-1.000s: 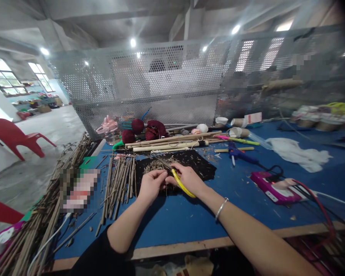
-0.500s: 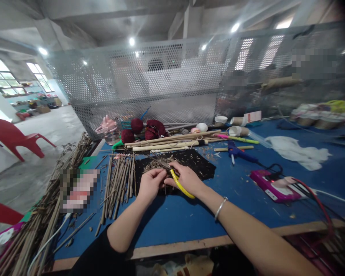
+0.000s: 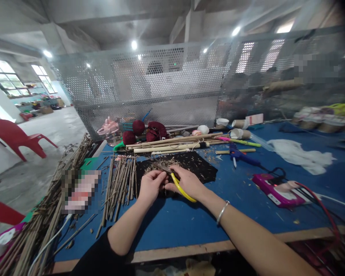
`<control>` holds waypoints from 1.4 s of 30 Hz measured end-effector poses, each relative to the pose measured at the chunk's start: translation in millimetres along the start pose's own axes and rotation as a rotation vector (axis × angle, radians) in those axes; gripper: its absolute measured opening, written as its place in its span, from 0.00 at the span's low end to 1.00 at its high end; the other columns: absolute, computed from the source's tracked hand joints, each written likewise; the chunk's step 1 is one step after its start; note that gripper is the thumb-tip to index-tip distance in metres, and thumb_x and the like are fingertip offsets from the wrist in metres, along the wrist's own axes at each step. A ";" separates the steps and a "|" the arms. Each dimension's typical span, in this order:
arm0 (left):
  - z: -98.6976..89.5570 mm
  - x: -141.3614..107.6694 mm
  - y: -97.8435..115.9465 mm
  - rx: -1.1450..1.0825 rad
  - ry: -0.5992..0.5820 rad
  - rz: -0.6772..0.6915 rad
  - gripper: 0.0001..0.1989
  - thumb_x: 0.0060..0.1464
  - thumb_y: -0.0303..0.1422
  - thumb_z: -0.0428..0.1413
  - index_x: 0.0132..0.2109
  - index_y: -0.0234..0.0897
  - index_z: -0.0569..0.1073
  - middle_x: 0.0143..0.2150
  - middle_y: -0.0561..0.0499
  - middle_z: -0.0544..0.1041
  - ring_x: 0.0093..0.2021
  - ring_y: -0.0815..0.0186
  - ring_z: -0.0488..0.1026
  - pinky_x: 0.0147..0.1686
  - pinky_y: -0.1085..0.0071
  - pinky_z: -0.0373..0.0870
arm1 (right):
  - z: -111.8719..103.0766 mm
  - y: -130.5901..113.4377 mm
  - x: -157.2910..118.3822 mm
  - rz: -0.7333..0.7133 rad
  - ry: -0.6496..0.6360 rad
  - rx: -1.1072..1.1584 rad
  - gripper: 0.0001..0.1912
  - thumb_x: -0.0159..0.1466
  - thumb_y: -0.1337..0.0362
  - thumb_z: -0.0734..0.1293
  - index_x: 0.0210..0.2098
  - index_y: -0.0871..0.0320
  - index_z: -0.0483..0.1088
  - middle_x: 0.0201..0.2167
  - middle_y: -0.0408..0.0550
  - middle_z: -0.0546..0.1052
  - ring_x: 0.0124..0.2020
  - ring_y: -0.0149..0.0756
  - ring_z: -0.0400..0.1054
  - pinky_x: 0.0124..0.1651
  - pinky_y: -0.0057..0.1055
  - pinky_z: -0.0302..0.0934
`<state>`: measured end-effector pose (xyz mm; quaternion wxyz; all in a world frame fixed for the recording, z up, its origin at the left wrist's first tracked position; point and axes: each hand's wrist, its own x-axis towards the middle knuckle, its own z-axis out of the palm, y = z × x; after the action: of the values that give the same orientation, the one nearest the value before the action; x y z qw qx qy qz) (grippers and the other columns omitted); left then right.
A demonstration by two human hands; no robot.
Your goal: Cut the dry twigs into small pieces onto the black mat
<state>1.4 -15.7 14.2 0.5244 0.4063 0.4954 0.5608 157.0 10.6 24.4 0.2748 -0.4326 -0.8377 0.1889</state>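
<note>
My right hand [image 3: 186, 182] grips a pair of yellow-handled scissors [image 3: 181, 188], whose dark blades point up and left. My left hand [image 3: 152, 186] is beside it with the fingertips pinched together near the blades. What the pinch holds, if anything, is hidden by the fingers. Both hands are over a black cloth [image 3: 202, 168] strewn with short cut bits of dry plant stem [image 3: 151, 166]. Left of the cloth lies a row of thin brown sticks [image 3: 119, 188] on the blue tabletop [image 3: 212, 222].
Behind the cloth lie long pale rods [image 3: 172, 145] and dark red yarn balls [image 3: 138, 127]. A blue glue gun [image 3: 243, 156] and a purple power strip [image 3: 276, 191] are at the right. Bundled dry stalks [image 3: 48, 199] line the left edge, near a red chair [image 3: 14, 134].
The view has shifted slightly, moving the whole scene a little to the right in the picture. Both hands keep nearly the same place over the cloth, the scissors still in my right.
</note>
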 end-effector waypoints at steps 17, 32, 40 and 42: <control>-0.2 1.4 -1.7 -0.022 0.018 -0.009 0.19 0.39 0.42 0.61 0.35 0.31 0.74 0.27 0.48 0.76 0.24 0.71 0.71 0.21 0.78 0.65 | -3.0 -0.7 0.1 0.045 -0.010 -0.048 0.31 0.50 0.44 0.66 0.47 0.54 0.62 0.38 0.48 0.73 0.35 0.36 0.67 0.34 0.27 0.56; 0.6 0.0 -0.2 0.047 0.033 0.020 0.18 0.40 0.43 0.59 0.33 0.31 0.75 0.24 0.51 0.74 0.20 0.75 0.66 0.19 0.80 0.63 | 1.4 7.1 2.5 0.100 0.030 -0.081 0.28 0.53 0.44 0.63 0.46 0.55 0.65 0.28 0.47 0.74 0.27 0.35 0.67 0.27 0.25 0.52; 0.3 0.6 -0.7 0.032 0.041 0.007 0.20 0.40 0.44 0.60 0.34 0.31 0.74 0.25 0.49 0.75 0.21 0.74 0.68 0.19 0.80 0.63 | -1.4 3.7 1.3 0.084 -0.005 -0.056 0.27 0.53 0.45 0.64 0.47 0.54 0.63 0.32 0.47 0.74 0.30 0.36 0.67 0.31 0.27 0.54; 0.3 0.7 -0.7 0.015 0.044 0.000 0.20 0.39 0.43 0.60 0.35 0.31 0.74 0.26 0.49 0.75 0.22 0.73 0.68 0.19 0.80 0.63 | -2.2 0.6 -0.1 0.058 -0.011 -0.042 0.29 0.52 0.45 0.65 0.48 0.54 0.62 0.36 0.48 0.73 0.34 0.35 0.67 0.33 0.27 0.55</control>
<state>1.7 -15.0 13.5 0.5102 0.3977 0.5109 0.5660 158.8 11.0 25.7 0.2556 -0.4613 -0.8300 0.1817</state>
